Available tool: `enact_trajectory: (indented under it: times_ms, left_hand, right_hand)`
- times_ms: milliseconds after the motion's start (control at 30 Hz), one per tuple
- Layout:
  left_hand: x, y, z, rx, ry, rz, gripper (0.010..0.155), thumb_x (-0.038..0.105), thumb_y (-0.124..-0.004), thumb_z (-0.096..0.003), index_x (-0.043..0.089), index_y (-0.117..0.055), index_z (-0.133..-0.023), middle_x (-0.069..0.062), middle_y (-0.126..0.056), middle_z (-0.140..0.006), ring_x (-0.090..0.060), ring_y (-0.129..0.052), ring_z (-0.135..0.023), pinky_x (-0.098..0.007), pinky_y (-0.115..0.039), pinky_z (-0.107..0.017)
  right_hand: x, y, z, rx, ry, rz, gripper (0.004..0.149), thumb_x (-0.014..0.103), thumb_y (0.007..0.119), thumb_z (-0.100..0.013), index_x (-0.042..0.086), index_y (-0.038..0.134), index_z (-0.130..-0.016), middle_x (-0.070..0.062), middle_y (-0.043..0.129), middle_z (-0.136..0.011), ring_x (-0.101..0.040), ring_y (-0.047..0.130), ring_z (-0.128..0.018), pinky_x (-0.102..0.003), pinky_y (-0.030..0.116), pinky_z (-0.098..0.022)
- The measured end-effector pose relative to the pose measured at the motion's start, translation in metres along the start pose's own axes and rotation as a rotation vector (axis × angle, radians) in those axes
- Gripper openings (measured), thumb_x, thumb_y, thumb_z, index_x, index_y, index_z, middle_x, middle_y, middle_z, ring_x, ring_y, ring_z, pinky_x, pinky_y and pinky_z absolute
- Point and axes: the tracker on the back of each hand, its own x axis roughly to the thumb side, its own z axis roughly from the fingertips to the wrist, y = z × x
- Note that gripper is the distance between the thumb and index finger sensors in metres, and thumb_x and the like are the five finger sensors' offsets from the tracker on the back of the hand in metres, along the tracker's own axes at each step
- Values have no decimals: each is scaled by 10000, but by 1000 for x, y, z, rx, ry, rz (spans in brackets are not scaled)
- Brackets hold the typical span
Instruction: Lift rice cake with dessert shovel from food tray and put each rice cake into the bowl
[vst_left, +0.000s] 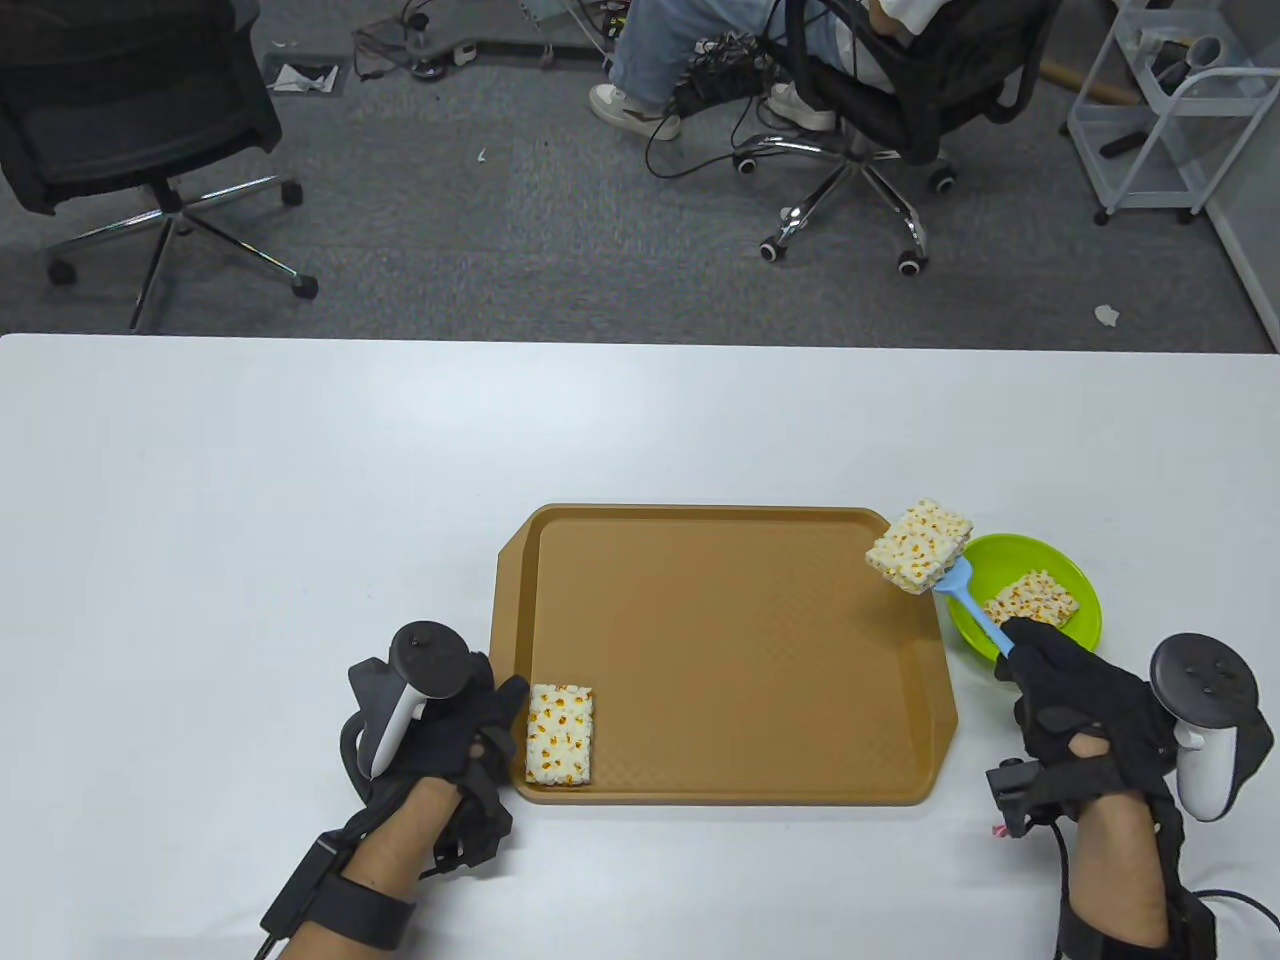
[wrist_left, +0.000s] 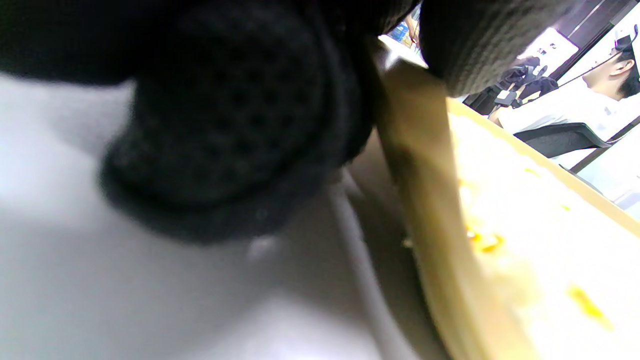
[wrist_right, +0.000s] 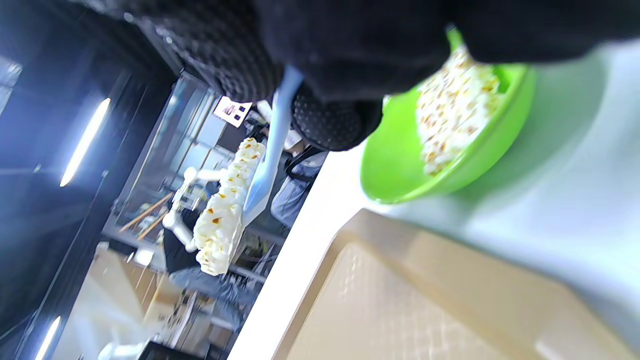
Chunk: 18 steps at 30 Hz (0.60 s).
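My right hand (vst_left: 1050, 680) grips the handle of a blue dessert shovel (vst_left: 975, 610). On its blade rides a rice cake (vst_left: 920, 545), lifted over the tray's far right corner beside the green bowl (vst_left: 1085, 620). The right wrist view shows that cake (wrist_right: 222, 215) edge-on against the blade (wrist_right: 262, 177). One rice cake (vst_left: 1030, 598) lies inside the bowl (wrist_right: 400, 170). Another rice cake (vst_left: 560, 733) lies in the near left corner of the brown food tray (vst_left: 720, 650). My left hand (vst_left: 470, 725) rests at the tray's left rim (wrist_left: 425, 190), its fingers curled against the edge.
The white table (vst_left: 250, 500) stretches left of and behind the tray. Beyond its far edge stand office chairs (vst_left: 130, 130), cables and a seated person's legs (vst_left: 680, 60). A white cart (vst_left: 1160, 110) is at the far right.
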Motion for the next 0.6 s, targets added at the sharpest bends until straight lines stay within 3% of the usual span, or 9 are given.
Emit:
enact_trajectory:
  times_ms: [300,600]
  left_hand:
    - [0,0,0,-1,1,4,656,524,-778,-473,116,-650,-971,-95,-1027,-454,-200,-1100,-141,-353,-921,-5]
    - [0,0,0,-3,1,6,656,523,-778,-472,117,-650,-971,-96,-1027,-455,-200,-1101,-143,-354,-921,-7]
  right_hand:
    - [-21,-21,-6,-131,194,19,509,304,750,-380,130,792,-857,-138,907,-691,-103,931,-137,-311,882,-82]
    - [-28,-20,-9,-213,281,123,505,303,757,-378,132,800,-850,-140,912,-686,-102,933,-132,-309,885,-78]
